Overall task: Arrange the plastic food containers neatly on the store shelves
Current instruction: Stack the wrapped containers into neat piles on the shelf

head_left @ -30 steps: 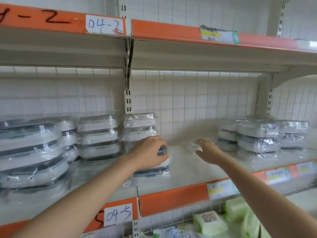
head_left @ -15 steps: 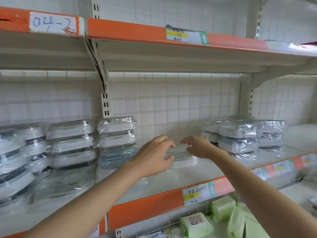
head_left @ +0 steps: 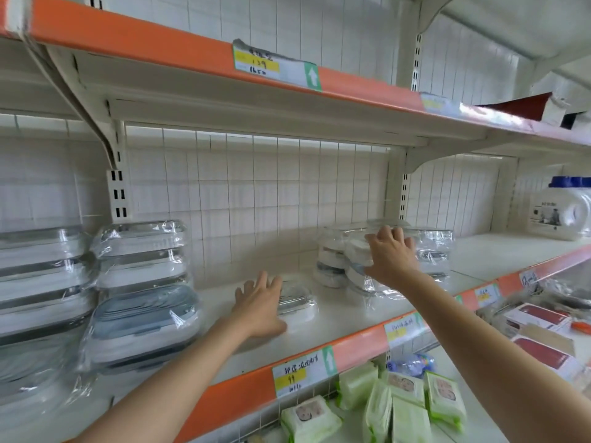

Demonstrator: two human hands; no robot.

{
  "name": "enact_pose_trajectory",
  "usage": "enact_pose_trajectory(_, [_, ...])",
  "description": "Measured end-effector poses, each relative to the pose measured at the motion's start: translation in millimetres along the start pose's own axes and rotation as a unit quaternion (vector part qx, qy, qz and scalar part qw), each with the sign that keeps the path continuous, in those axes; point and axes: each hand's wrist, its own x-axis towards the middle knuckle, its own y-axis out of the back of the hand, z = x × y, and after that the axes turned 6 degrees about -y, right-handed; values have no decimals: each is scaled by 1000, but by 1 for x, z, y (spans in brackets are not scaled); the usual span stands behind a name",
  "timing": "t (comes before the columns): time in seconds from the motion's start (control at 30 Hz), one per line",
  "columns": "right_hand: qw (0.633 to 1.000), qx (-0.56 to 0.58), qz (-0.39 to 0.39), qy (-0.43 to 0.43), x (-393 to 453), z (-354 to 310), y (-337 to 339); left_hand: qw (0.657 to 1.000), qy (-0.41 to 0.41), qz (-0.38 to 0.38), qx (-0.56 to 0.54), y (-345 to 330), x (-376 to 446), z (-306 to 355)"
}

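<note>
Both hands reached across a store shelf (head_left: 335, 318) stocked with wrapped plastic food containers.

The left hand (head_left: 260, 306) lay palm down with fingers straight and spread, resting on a single small container (head_left: 299, 303) that sat alone near the middle of the shelf; the left forearm stretched up from the near left. The right hand (head_left: 391, 255), arm extended farther and to the right, pressed its splayed, open fingers against the near face of a stack of small containers (head_left: 358, 266) standing toward the far right; neither hand curled round anything. At the left stood taller stacks of larger containers (head_left: 140, 282), film-wrapped. An orange shelf edge (head_left: 240, 391) carried price labels (head_left: 303, 372). Below lay green wipe packs (head_left: 406, 401); a white jug (head_left: 559, 209) stood at the far right.
</note>
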Motion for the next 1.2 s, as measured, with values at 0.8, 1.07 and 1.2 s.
enact_pose_trajectory(0.8, [952,95,-18,291,-61,-127,10,981,19,173,-85,112,-67,-70])
enact_pose_trajectory(1.07, [909,129,-319,235,-45,-117,-4,985,-3,137,-109,105,-109,-101])
enact_pose_trajectory(1.2, [919,120,-309,214,-44,-119,-11,981,-12,155,-117,110,-122,-105])
